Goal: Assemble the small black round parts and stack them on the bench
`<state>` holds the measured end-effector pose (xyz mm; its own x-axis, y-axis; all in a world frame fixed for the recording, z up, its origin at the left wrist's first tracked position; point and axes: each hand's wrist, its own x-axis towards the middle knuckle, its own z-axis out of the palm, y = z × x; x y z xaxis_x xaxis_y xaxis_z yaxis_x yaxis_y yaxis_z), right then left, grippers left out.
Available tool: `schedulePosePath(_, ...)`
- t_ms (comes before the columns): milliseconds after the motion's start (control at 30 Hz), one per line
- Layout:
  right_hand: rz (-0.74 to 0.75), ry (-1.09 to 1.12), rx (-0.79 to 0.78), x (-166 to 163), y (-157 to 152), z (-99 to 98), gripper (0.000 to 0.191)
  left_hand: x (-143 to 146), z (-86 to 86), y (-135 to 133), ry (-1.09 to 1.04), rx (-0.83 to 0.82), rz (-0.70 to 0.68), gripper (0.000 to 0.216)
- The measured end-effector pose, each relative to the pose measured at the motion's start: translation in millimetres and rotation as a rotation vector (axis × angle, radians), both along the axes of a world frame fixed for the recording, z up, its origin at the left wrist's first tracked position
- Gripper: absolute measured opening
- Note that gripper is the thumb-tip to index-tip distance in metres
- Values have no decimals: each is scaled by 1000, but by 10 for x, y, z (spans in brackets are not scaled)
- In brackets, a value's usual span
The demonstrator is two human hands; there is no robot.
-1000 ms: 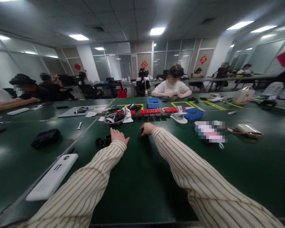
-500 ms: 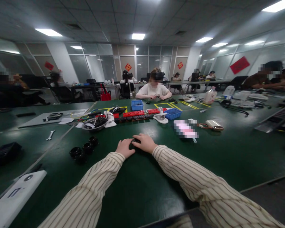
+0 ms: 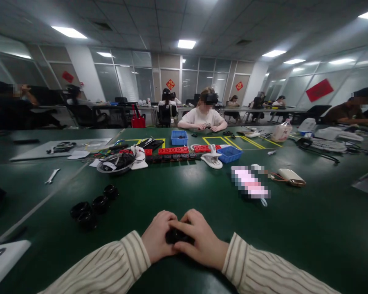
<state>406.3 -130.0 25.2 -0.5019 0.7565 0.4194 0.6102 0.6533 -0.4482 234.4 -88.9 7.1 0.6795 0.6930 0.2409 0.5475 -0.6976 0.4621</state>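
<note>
My left hand (image 3: 158, 239) and my right hand (image 3: 200, 239) meet low in the middle of the view, over the green table (image 3: 294, 228). Both have their fingers curled round a small black part (image 3: 176, 236) held between them; most of it is hidden by the fingers. Both sleeves are cream with dark stripes. Several black round parts (image 3: 93, 205) lie on the table to the left of my left hand, apart from it.
Farther back are a bowl of cables (image 3: 115, 162), a row of red and black blocks (image 3: 173, 150), two blue bins (image 3: 229, 154), a white clamp (image 3: 213, 160) and a wrench (image 3: 51, 176). A white device (image 3: 3, 261) lies at bottom left. A person (image 3: 204, 116) sits opposite; others sit around.
My hands have come together and drawn back toward me with the black part between them. The view has tilted and shifted, so the round parts now lie farther left.
</note>
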Motion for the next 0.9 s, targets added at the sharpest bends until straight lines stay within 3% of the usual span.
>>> schedulePosePath(100, 240, 92, -77, 26, -108, 116, 40, -76, 12, -113, -16, -102, -83, 41)
schedulePosePath(200, 381, 49, -105, 51, -118, 219, 41, -95, -4, -122, 4, -148, -122, 51)
schedulePosePath(300, 348, 40, -87, 58, -96, 209, 41, -82, -19, -99, 20, -156, -127, 57)
schedulePosePath(467, 30, 146, -10, -4, -61, 32, 58, -55, 2, -119, 10, -136, -62, 47)
schedulePosePath(567, -40, 84, 18, -45, -38, -9, 47, -51, 22, -143, -1, -105, -35, 46)
schedulePosePath(700, 114, 47, 66, -56, -35, 44, 22, -56, 36, -149, 0, -64, -48, 43)
schedulePosePath(800, 272, 49, 99, -69, -69, 86, 26, -60, 18, -139, 17, -29, -72, 36)
schedulePosePath(900, 379, 55, 165, -94, -122, 96, 26, -64, -30, -128, -7, -15, -55, 42)
